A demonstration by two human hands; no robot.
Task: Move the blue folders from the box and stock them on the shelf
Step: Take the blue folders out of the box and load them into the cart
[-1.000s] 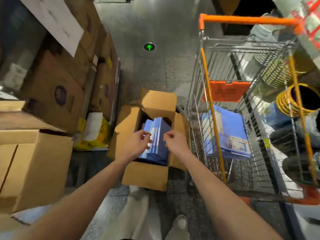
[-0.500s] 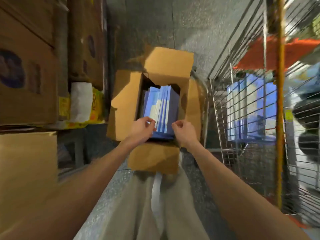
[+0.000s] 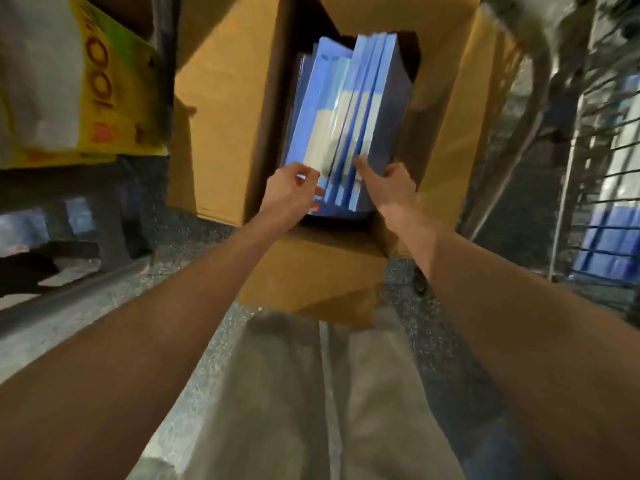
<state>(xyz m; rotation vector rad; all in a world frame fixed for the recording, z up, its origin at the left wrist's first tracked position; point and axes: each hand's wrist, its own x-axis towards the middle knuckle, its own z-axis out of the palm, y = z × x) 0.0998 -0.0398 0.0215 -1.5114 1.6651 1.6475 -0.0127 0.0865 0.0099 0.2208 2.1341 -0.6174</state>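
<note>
Two hands (image 3: 290, 194) (image 3: 393, 187) holding blue folders (image 3: 349, 109), "100" pack (image 3: 100, 74)

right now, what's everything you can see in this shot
blue folders: several, blue, on edge inside the box
cardboard box: one, brown, open on the floor, centre
yellow package: one, yellow and white, upper left
wire cart: one, grey metal, right
blue packs: count unclear, blue, behind the cart's wires
trousers: beige, bottom centre
left hand: grips the folders' near end, left side
right hand: grips it, right side
</note>
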